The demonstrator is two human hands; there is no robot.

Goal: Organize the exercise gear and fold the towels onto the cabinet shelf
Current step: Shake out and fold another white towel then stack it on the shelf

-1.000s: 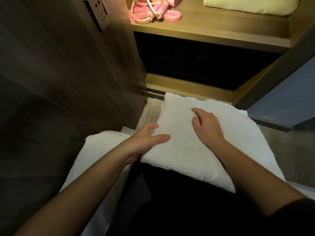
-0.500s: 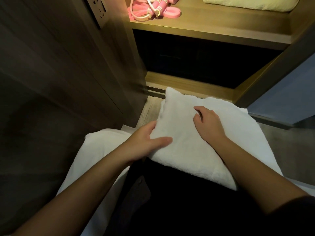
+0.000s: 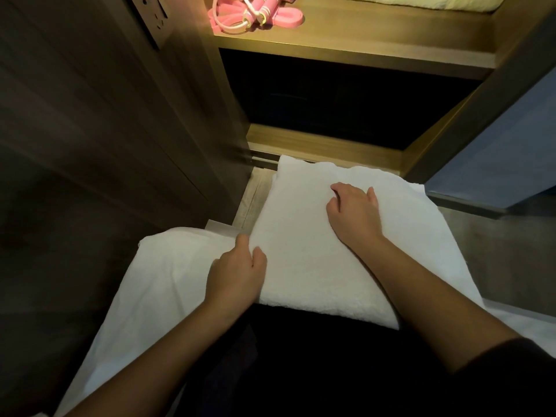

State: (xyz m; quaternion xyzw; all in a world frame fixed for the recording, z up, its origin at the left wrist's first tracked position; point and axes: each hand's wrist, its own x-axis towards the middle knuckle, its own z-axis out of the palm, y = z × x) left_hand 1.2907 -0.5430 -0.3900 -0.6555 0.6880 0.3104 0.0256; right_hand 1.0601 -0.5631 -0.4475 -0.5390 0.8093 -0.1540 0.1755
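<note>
soft white terry-cloth towel (image 3: pixel 304 236), matt

You're looking at a pretty dim shot here. Warm light is pooling on the shelf (image 3: pixel 376 40), while the wall panel (image 3: pixel 90 145) on your left is sinking into shadow and smearing a bit. The white towel (image 3: pixel 301 251) is reading clearly, and straight edges are bowing near the corners.

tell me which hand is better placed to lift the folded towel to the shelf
Left, probably: the left hand holds the white towel's edge, thumb over it; the right hand only rests on top.
</note>
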